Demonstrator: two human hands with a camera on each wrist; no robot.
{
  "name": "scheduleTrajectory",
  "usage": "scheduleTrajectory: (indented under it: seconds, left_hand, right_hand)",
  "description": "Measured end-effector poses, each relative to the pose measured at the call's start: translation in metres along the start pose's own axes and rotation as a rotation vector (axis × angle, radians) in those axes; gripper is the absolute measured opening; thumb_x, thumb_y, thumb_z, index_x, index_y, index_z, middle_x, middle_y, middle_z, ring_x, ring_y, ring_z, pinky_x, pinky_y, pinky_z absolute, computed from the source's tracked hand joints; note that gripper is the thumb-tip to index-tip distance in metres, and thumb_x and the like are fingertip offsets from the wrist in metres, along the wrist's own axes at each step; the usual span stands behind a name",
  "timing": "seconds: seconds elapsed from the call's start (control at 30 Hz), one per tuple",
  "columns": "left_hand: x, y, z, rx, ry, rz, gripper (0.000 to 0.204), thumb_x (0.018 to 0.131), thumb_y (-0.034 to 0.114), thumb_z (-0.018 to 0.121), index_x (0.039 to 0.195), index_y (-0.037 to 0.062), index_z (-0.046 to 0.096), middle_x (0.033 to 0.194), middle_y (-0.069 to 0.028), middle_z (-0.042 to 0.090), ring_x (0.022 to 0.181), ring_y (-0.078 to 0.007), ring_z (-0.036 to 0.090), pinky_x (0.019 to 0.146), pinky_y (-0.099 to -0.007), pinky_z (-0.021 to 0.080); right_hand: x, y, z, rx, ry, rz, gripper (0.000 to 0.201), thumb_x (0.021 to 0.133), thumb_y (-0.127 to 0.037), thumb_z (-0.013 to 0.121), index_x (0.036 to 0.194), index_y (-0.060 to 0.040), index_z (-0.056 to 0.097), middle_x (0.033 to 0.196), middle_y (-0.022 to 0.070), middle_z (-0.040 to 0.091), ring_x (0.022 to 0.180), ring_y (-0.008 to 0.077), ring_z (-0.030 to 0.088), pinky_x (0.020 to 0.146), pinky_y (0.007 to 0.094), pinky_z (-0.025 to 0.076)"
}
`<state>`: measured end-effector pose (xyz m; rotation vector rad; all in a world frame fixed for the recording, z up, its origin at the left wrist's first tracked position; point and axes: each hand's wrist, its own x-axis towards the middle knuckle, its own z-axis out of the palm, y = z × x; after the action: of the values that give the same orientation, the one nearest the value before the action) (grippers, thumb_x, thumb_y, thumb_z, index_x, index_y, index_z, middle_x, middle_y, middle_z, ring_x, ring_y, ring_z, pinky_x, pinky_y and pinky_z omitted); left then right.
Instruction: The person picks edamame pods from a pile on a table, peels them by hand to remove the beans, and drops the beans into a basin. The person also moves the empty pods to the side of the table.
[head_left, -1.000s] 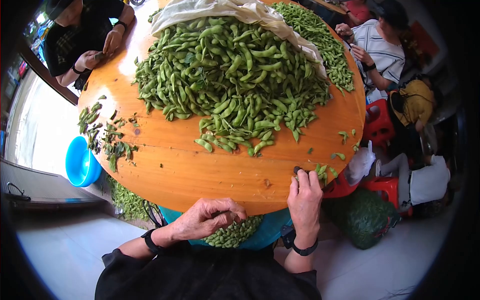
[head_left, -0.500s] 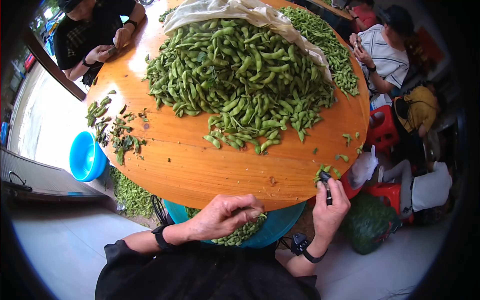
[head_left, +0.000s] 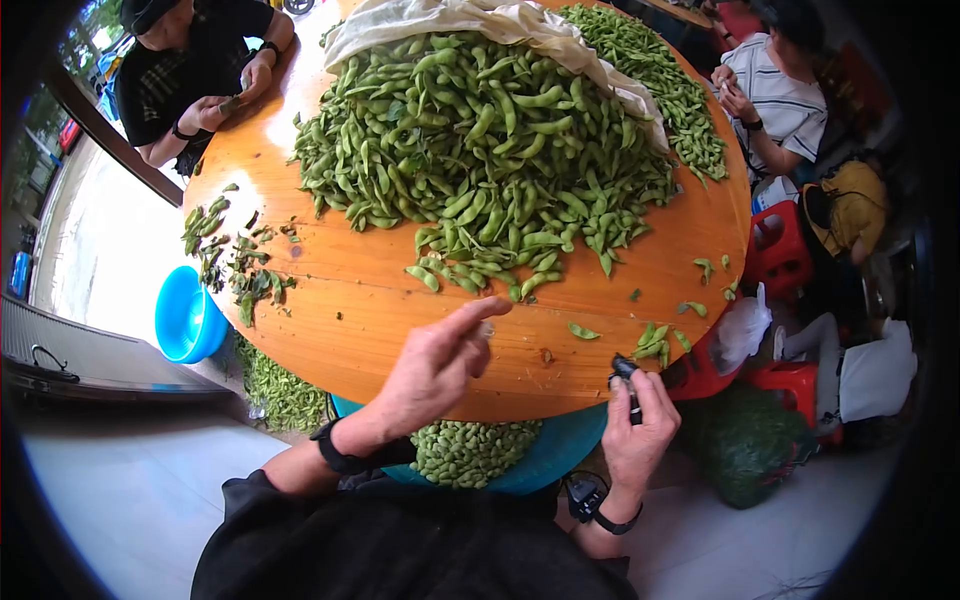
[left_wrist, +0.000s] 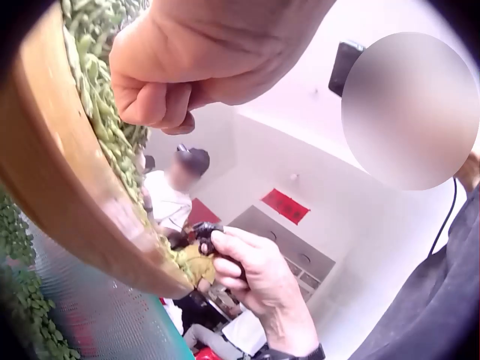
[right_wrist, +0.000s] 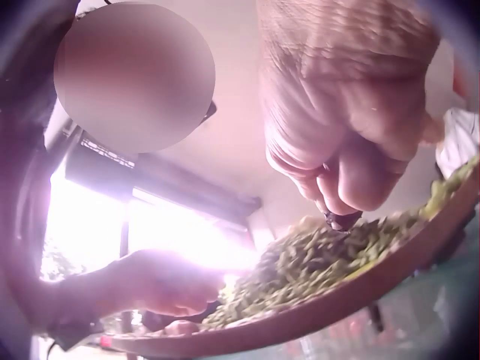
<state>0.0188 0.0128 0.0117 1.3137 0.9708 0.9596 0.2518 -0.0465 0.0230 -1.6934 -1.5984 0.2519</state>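
Note:
My left hand (head_left: 432,365) reaches over the near table edge, index finger stretched toward the front of a big heap of green soybean pods (head_left: 470,150). Its other fingers are bent, and no pod shows in it. My right hand (head_left: 640,430) grips a small black tool (head_left: 623,368) at the near right of the table; its exact kind cannot be made out. Just beyond that tool lie several pods (head_left: 652,340), and a single pod (head_left: 583,330) rests to their left. Below the table edge, a teal basin (head_left: 570,440) contains shelled green beans (head_left: 470,455).
The round wooden table (head_left: 400,340) carries a pale cloth (head_left: 490,25) over the heap's back. Scraps and leaves (head_left: 255,280) lie at left, beside a blue basin (head_left: 190,315) below. Red stools (head_left: 780,250) and a green net sack (head_left: 750,440) stand right. Other people sit around the table.
My left hand has moved from above the teal basin up over the table toward the heap. My right hand has shifted slightly left with the black tool. A single pod now lies left of the small pod group.

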Motion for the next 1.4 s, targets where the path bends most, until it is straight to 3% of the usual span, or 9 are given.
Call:
scheduleTrajectory:
  seconds: [0.13,0.27,0.37,0.47,0.6,0.87,1.07,1.27,1.4]
  left_hand:
    - [-0.033,0.024,-0.055,0.082,-0.167,-0.292,0.029,0.104,0.020,0.048,0.113,-0.0033,0.062,0.071,0.0010,0.050,0.065,-0.0067,0.046,0.061,-0.0242,0.041]
    - [-0.070,0.005,-0.080,0.261,-0.706,-0.124,0.018,0.094,0.010,0.057,0.109,0.0014,0.064,0.077,-0.0096,0.064,0.071,-0.0217,0.064,0.065,-0.0354,0.050]
    - [-0.088,-0.027,-0.074,0.488,-0.778,-0.018,0.025,0.090,0.013,0.064,0.113,0.0027,0.064,0.098,-0.0161,0.067,0.088,-0.0337,0.065,0.076,-0.0423,0.053]
    - [-0.092,-0.040,-0.067,0.664,-0.691,0.193,0.028,0.090,0.013,0.064,0.116,0.0032,0.062,0.106,-0.0161,0.064,0.096,-0.0354,0.063,0.081,-0.0438,0.052]
    - [-0.077,-0.003,-0.072,0.383,-0.765,0.020,0.027,0.089,0.009,0.064,0.116,0.0028,0.062,0.108,-0.0149,0.064,0.102,-0.0356,0.062,0.085,-0.0432,0.051]
    - [-0.004,0.007,-0.097,0.685,-0.108,0.249,0.024,0.085,-0.002,0.061,0.109,0.0016,0.061,0.101,-0.0164,0.062,0.089,-0.0338,0.064,0.075,-0.0403,0.053]
    - [0.032,-0.019,-0.112,0.813,-0.034,0.408,0.026,0.083,0.000,0.064,0.108,0.0021,0.060,0.092,-0.0150,0.057,0.084,-0.0340,0.063,0.073,-0.0411,0.051]
    - [0.044,-0.024,-0.107,0.797,0.007,0.391,0.021,0.081,0.003,0.066,0.102,0.0020,0.061,0.090,-0.0140,0.057,0.082,-0.0353,0.062,0.072,-0.0419,0.051]
    - [0.045,-0.024,-0.105,0.899,-0.010,0.355,0.020,0.081,0.003,0.066,0.100,0.0035,0.061,0.092,-0.0149,0.056,0.083,-0.0359,0.061,0.071,-0.0431,0.050]
  right_hand:
    - [-0.012,-0.038,0.037,0.438,-0.320,-0.121,0.012,0.083,0.002,0.065,0.094,0.0064,0.062,0.077,0.0123,0.056,0.063,0.0217,0.060,0.057,0.0321,0.046]
    - [-0.013,-0.064,0.081,0.633,-0.512,-0.154,0.014,0.085,0.004,0.062,0.098,0.0074,0.060,0.079,0.0119,0.058,0.065,0.0191,0.063,0.060,0.0311,0.050]
    - [-0.010,-0.048,0.089,0.665,-0.570,-0.062,0.015,0.088,0.003,0.059,0.103,0.0077,0.059,0.082,0.0105,0.061,0.066,0.0159,0.063,0.061,0.0299,0.051]
    - [0.015,0.002,0.057,0.358,-0.261,0.056,0.018,0.093,-0.001,0.055,0.110,0.0044,0.060,0.084,0.0100,0.065,0.068,0.0178,0.065,0.061,0.0313,0.051]
    - [0.040,0.027,0.000,0.105,0.313,0.140,0.018,0.098,-0.005,0.050,0.109,0.0071,0.058,0.088,0.0093,0.067,0.071,0.0148,0.060,0.066,0.0289,0.050]
    - [-0.021,-0.071,0.101,0.780,-0.754,0.033,0.020,0.095,0.002,0.054,0.113,0.0056,0.062,0.089,0.0096,0.068,0.078,0.0140,0.067,0.071,0.0259,0.053]
    - [0.048,0.018,0.050,0.250,0.135,0.197,0.019,0.098,-0.003,0.049,0.111,0.0038,0.061,0.090,0.0085,0.068,0.079,0.0137,0.064,0.071,0.0288,0.052]
    - [-0.012,-0.083,0.117,0.727,-0.512,-0.038,0.022,0.096,0.000,0.052,0.116,0.0063,0.059,0.097,0.0125,0.069,0.086,0.0160,0.068,0.075,0.0288,0.054]
    - [0.001,-0.070,0.119,0.587,-0.507,-0.013,0.020,0.097,-0.003,0.053,0.114,0.0063,0.060,0.099,0.0115,0.069,0.088,0.0145,0.067,0.076,0.0274,0.053]
